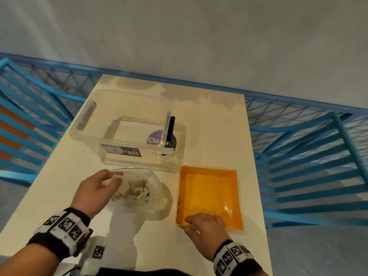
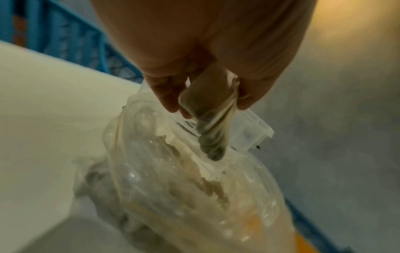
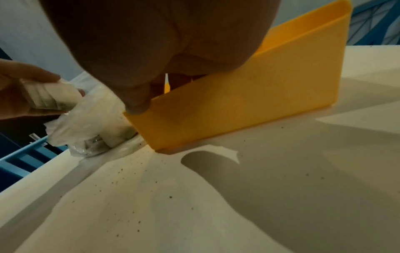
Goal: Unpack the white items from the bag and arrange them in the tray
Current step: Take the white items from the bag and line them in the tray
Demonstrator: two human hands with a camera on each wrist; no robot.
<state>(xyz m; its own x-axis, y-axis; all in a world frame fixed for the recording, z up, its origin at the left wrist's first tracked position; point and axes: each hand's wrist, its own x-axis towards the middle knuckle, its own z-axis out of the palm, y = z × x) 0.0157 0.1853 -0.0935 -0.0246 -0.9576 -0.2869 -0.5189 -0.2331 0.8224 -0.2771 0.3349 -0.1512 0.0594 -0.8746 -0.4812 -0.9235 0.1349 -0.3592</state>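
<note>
The fingers (image 2: 171, 95) of the left hand (image 1: 95, 188) are curled and pinch the gathered, twisted mouth of the clear plastic bag (image 1: 147, 196); in the left wrist view the twist of plastic (image 2: 211, 123) runs down from between thumb and fingers. The bag rests on the tabletop (image 1: 215, 136) near its front edge, left of the tray, and sags open toward the far side. Inside it lies a heap of white items (image 1: 137, 189), pale blocky pieces pressed against the plastic; how many there are cannot be told.

The right hand (image 1: 207, 228) sits at the near left corner of the orange tray (image 1: 237, 198). Its fingers lie over the near rim, reaching into the tray, with the thumb (image 3: 136, 102) outside against the corner; they are bent round the rim, holding it. The right wrist view shows the tray's near wall (image 3: 249, 109) standing on the tabletop, the bag just beside its left corner.

The tray lies toward the right front part of the tabletop, with nothing white in it. Behind the bag and tray stands a clear plastic storage box (image 1: 127, 134) with a purple round sticker (image 1: 157, 139) and a dark label on its near side. Both wrists wear bands with black and white square markers (image 1: 67, 226). Blue metal railings (image 1: 310, 140) surround the tabletop on the left, right and far sides.
</note>
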